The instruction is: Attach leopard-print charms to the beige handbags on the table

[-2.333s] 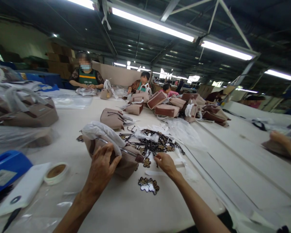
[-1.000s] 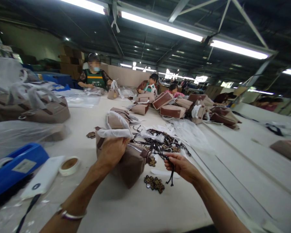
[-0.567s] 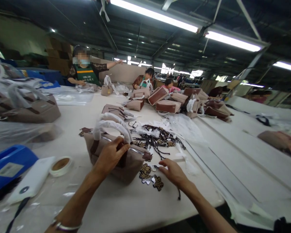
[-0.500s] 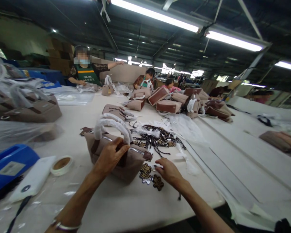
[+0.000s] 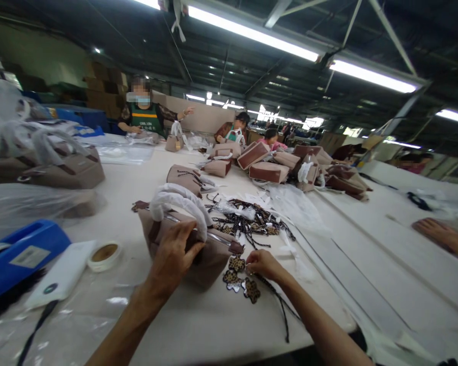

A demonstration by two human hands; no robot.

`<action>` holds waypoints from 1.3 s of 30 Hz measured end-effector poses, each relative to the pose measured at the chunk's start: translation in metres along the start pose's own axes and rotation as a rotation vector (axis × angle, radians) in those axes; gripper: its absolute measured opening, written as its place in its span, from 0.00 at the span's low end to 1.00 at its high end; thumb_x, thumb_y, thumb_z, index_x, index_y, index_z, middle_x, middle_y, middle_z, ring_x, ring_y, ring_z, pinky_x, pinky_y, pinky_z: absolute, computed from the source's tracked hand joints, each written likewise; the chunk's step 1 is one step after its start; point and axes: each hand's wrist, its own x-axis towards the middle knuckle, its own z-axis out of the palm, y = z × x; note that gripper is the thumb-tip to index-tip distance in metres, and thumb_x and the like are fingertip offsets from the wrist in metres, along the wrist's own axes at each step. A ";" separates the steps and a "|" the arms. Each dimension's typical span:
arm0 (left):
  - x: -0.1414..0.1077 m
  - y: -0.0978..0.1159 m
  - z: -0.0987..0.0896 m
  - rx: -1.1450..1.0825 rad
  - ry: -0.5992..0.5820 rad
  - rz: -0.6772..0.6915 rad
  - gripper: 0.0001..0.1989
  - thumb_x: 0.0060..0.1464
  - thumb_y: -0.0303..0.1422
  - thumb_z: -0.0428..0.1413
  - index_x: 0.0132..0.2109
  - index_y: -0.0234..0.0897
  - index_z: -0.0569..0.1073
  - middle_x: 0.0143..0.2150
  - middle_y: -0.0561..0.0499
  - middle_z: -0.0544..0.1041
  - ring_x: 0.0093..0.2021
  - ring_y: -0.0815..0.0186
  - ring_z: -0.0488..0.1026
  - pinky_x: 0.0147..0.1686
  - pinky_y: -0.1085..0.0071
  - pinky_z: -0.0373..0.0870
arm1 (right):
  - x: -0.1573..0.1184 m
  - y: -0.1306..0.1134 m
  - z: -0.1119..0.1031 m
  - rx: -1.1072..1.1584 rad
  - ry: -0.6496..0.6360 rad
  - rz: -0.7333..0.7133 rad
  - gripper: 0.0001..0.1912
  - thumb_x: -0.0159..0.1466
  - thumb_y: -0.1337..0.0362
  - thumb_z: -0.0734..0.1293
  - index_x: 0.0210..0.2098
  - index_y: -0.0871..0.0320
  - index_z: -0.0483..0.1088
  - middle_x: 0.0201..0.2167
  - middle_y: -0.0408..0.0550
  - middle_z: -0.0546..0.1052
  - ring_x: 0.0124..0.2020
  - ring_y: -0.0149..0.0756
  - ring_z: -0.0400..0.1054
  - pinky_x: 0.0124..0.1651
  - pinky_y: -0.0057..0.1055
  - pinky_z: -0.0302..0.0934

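Note:
A taupe handbag [image 5: 209,259] with white-wrapped handles stands on the table before me. My left hand [image 5: 179,249] is closed on its near side by the base of a handle, thumb and fingers pressed together there. Just right of the bag, my right hand [image 5: 263,265] pinches part of a black braided cord [image 5: 281,300], whose ends trail across the table beneath my forearm. Leopard-print flower charms [image 5: 251,290] lie between the bag and my right fingertips. Beyond them is a pile of black cords and charms [image 5: 252,216].
More handbags are heaped at the back [image 5: 269,172] and stand at the left [image 5: 80,170]. A blue tape dispenser [image 5: 30,259], white device [image 5: 63,274] and tape roll [image 5: 104,254] lie at left. Several people are around the table; a person's hand [image 5: 438,233] rests at far right.
My right hand's fingers have closed, and the black cord now shows trailing from them. My left hand has stayed on the bag. The view has shifted slightly.

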 end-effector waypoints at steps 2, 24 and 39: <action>-0.003 0.007 -0.001 0.083 0.070 0.017 0.11 0.56 0.34 0.56 0.45 0.36 0.69 0.40 0.44 0.76 0.43 0.52 0.73 0.45 0.57 0.69 | -0.006 -0.003 -0.013 0.120 -0.010 0.025 0.06 0.50 0.70 0.66 0.28 0.61 0.75 0.20 0.43 0.75 0.23 0.31 0.66 0.26 0.26 0.57; -0.021 0.017 -0.038 -1.011 -0.529 -0.414 0.13 0.60 0.39 0.53 0.45 0.35 0.75 0.38 0.49 0.78 0.39 0.62 0.73 0.39 0.70 0.68 | -0.080 -0.168 0.019 0.960 0.020 -0.216 0.14 0.49 0.59 0.76 0.29 0.60 0.71 0.23 0.43 0.77 0.23 0.32 0.70 0.26 0.27 0.68; -0.030 0.002 -0.039 -0.778 -0.376 -0.424 0.09 0.61 0.36 0.51 0.39 0.39 0.74 0.35 0.53 0.76 0.38 0.65 0.72 0.39 0.72 0.67 | -0.061 -0.171 0.046 1.065 -0.035 -0.157 0.18 0.47 0.57 0.78 0.31 0.60 0.71 0.25 0.46 0.79 0.24 0.32 0.71 0.27 0.27 0.70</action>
